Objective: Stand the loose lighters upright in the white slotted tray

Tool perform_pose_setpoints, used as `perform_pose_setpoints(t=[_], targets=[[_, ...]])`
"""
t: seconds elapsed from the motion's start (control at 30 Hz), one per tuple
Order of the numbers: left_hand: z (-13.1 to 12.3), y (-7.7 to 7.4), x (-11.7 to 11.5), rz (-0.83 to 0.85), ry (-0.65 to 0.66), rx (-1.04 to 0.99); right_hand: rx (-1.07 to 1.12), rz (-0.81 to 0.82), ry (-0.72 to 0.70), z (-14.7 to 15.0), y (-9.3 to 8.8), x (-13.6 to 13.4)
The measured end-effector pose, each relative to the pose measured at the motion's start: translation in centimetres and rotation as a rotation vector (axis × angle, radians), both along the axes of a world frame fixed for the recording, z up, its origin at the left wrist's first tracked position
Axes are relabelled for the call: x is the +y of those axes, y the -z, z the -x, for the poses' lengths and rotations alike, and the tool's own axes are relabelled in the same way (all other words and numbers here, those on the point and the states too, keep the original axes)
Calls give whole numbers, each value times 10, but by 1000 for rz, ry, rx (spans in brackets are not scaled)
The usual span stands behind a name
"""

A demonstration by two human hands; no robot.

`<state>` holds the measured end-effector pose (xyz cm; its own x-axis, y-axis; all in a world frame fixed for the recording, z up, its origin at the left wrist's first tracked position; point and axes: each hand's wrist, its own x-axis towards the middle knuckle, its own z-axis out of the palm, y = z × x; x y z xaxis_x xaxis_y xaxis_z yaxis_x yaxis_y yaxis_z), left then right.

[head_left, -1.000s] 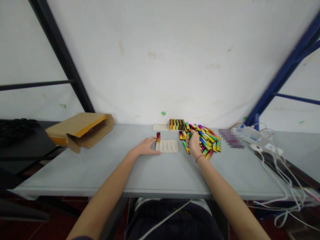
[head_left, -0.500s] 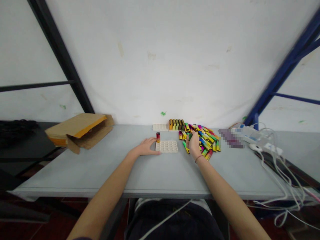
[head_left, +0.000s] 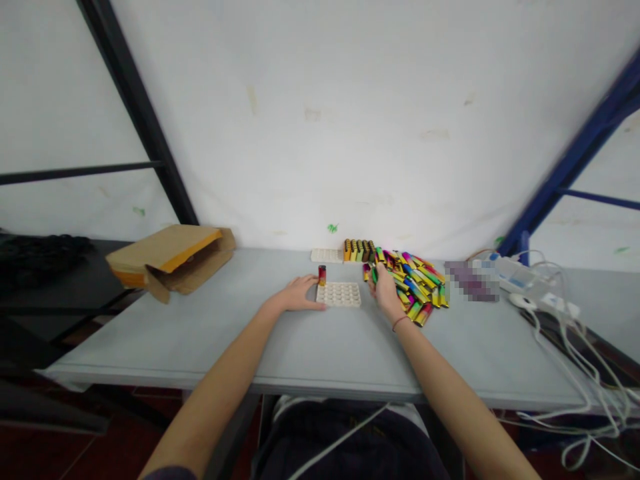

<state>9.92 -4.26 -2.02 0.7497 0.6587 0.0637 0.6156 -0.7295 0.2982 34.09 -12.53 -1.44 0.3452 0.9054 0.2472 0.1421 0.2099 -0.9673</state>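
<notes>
A white tray with rows of round holes lies in front of me. My left hand holds its left end, with the thumb by the near corner and the fingers at the far one. One red-and-gold lighter-like tube stands upright in the tray's far left corner, close to those fingertips. My right hand is closed on a green shiny tube, mostly hidden by the fingers. This hand is at the left side of a pile of shiny multicoloured tubes, which lie flat on the table.
Behind, by the wall, upright gold and dark tubes stand in rows beside another white tray. An open cardboard box lies at the left of the grey table. White cables and a clear plastic box are at the right.
My right hand has drawn slightly left and away from the pile with the green tube. My left hand stays at the tray. The whole view has shifted slightly.
</notes>
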Motion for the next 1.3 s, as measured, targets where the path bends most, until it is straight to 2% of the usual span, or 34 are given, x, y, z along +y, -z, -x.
perform_pose_setpoints(t=[0.13, 0.27, 0.43, 0.6, 1.07, 1.3], targets=[[1, 4, 2, -3, 2, -20, -200, -177, -91, 25, -16, -2], [0, 3, 1, 7, -5, -37, -400, -310, -84, 47, -25, 11], [-1, 0, -2, -4, -9, -26, -358, -343, -47, 65, -9, 24], [-1, 1, -2, -17, -1, -26, -543, -386, -66, 65, 6, 21], [0, 4, 1, -17, -1, -28, -622, -269, -99, 73, 3, 16], [-1, 3, 0, -30, -9, -25, -678, -289, -88, 73, 8, 19]])
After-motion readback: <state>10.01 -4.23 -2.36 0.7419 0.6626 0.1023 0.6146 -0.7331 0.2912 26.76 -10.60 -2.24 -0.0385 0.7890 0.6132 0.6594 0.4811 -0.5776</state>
